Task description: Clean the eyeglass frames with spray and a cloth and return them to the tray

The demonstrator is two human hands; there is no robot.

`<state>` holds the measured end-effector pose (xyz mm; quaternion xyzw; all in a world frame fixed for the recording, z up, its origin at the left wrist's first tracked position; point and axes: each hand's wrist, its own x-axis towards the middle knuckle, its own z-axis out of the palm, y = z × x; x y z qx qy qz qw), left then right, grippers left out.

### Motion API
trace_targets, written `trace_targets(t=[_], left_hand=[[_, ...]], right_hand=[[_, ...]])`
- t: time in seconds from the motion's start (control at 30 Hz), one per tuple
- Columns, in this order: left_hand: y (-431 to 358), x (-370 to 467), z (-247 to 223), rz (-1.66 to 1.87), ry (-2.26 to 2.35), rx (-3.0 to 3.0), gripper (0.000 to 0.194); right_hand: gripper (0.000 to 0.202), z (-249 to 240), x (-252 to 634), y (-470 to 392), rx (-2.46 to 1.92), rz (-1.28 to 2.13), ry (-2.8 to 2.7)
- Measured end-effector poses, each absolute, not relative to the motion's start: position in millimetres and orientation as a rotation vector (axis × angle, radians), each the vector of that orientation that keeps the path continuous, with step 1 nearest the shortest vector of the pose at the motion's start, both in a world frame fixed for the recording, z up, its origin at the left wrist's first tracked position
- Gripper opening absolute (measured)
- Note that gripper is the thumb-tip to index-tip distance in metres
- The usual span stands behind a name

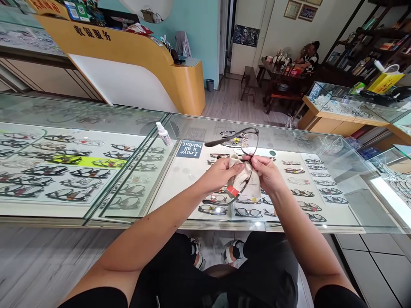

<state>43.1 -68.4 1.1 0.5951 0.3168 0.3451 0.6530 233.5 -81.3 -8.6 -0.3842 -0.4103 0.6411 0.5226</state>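
Observation:
Above the glass display case, both my hands hold up a pair of dark-framed eyeglasses (249,142) with a beige cleaning cloth (253,184). My left hand (221,173) is closed on the cloth, thumb on top, around the lower part of the frame. My right hand (265,169) pinches the frame near its middle, the cloth against its fingers. One lens points upward and shows clear; the other is covered by the cloth. One temple reaches out to the left, and the second curves down past a red tag (233,191). A white spray bottle (163,134) stands on the glass, left of my hands.
Rows of eyeglasses (248,212) lie inside the glass case (180,201), with a blue printed card (189,149). Beyond stands a yellow-and-white counter (189,85). A person (310,57) sits at a dark table (276,68) at the back right. More display cases (340,102) are on the right.

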Motion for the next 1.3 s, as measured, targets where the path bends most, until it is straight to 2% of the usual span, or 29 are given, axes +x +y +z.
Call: trace_targets(t=[0.23, 0.4, 0.53, 0.57, 0.7, 0.77, 1.0, 1.3], left_hand=[[-71, 50, -7, 0.891, 0.708, 1.218, 0.061], [-68, 47, -7, 0.841, 0.688, 1.213, 0.05], [-66, 48, -9, 0.84, 0.687, 1.173, 0.074], [-66, 49, -9, 0.854, 0.694, 1.187, 0.075], [-69, 53, -11, 0.914, 0.726, 1.309, 0.054], [-70, 53, -11, 0.935, 0.732, 1.364, 0.05], [-67, 53, -15, 0.972, 0.743, 1.362, 0.054], [-54, 40, -12, 0.762, 0.709, 1.425, 0.064]], right_hand=[[0.039, -17, 228, -82, -0.878, 1.53, -0.986], [0.04, -15, 228, -84, -0.885, 1.548, -0.951], [0.038, -15, 229, -84, -0.892, 1.532, -0.923], [0.038, -15, 229, -84, -0.891, 1.544, -0.914], [0.045, -13, 227, -84, -0.911, 1.583, -0.909], [0.045, -10, 226, -84, -0.919, 1.561, -0.928], [0.039, -7, 224, -85, -0.902, 1.491, -0.984], [0.04, -10, 226, -82, -0.936, 1.501, -0.876]])
